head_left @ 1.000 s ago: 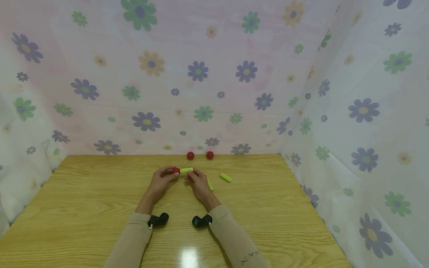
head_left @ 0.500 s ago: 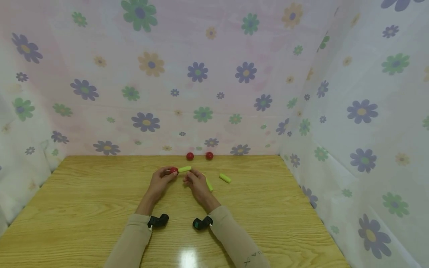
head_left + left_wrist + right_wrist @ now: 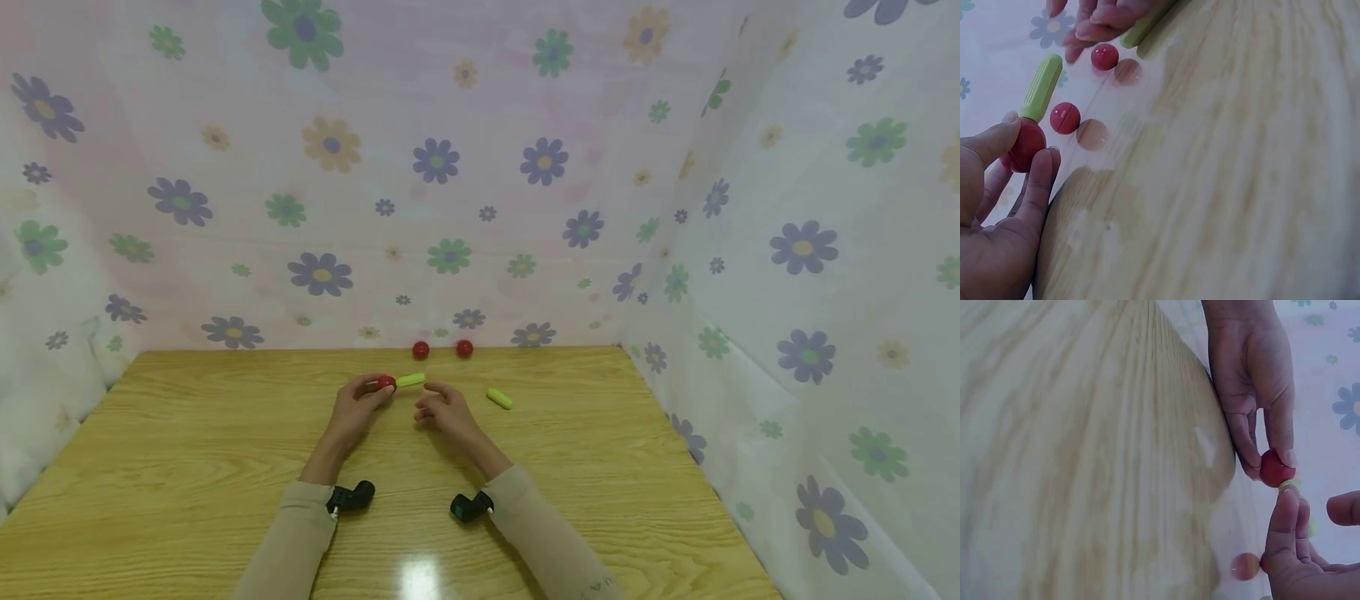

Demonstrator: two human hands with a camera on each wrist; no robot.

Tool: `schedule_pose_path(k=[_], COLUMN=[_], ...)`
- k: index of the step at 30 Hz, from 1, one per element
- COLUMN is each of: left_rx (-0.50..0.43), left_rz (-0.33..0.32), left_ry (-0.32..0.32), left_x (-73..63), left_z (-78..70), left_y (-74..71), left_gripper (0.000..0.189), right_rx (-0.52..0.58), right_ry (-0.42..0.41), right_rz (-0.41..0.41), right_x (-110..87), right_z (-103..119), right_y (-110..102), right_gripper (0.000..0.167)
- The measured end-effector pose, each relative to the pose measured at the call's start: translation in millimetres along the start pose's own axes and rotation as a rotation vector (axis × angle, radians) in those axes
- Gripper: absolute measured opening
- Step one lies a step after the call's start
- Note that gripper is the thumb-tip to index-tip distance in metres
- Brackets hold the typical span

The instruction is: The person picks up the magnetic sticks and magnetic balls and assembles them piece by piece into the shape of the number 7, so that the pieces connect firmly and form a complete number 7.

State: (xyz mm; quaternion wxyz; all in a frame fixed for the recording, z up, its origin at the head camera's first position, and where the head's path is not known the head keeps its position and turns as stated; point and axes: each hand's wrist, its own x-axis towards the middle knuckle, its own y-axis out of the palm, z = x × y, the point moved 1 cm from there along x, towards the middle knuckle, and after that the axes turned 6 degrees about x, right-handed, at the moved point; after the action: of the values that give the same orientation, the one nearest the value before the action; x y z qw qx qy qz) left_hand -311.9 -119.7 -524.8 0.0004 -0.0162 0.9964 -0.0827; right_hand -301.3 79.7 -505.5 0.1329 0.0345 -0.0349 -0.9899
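Note:
My left hand (image 3: 357,410) pinches a red ball (image 3: 1027,149) between thumb and fingertips. From that ball sticks out a yellow-green ribbed rod (image 3: 1042,87), its end against the ball and its far end pointing toward my right hand (image 3: 448,414). The right hand is just right of the rod with fingers loosely spread. In the right wrist view its thumb stands apart from the fingers (image 3: 1284,519), which overlap part of the rod. Another yellow-green rod (image 3: 500,398) lies on the table to the right of that hand.
Two more red balls (image 3: 421,350) (image 3: 465,348) rest at the back edge of the wood table (image 3: 225,467). A flower-patterned cloth (image 3: 495,108) hangs behind the table and along its sides. Black wrist cameras (image 3: 352,497) sit at both sleeves.
The right hand has loosened its fingers from the rod and drawn back slightly, its forearm shifting right. The rod stays on the ball in the left hand. A rod beside the right hand is now hidden.

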Motion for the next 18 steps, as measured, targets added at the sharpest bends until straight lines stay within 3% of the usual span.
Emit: schedule_pose_path(k=[6, 11, 18], left_rx=[-0.007, -0.029, -0.04], left_rz=[-0.008, -0.017, 0.002], left_ry=[0.004, 0.005, -0.017], left_x=[-1.2, -0.5, -0.5], left_z=[0.1, 0.8, -0.6], left_y=[-1.2, -1.7, -2.1], left_gripper=[0.044, 0.043, 0.045], right_rx=[-0.089, -0.17, -0.283], right_ry=[-0.078, -0.157, -0.22], right_rz=[0.002, 0.041, 0.077], right_x=[-7.6, -22.9, -14.8], right_z=[10, 33, 19], right_y=[-5, -8, -30], right_gripper=[0.044, 0.039, 0.04])
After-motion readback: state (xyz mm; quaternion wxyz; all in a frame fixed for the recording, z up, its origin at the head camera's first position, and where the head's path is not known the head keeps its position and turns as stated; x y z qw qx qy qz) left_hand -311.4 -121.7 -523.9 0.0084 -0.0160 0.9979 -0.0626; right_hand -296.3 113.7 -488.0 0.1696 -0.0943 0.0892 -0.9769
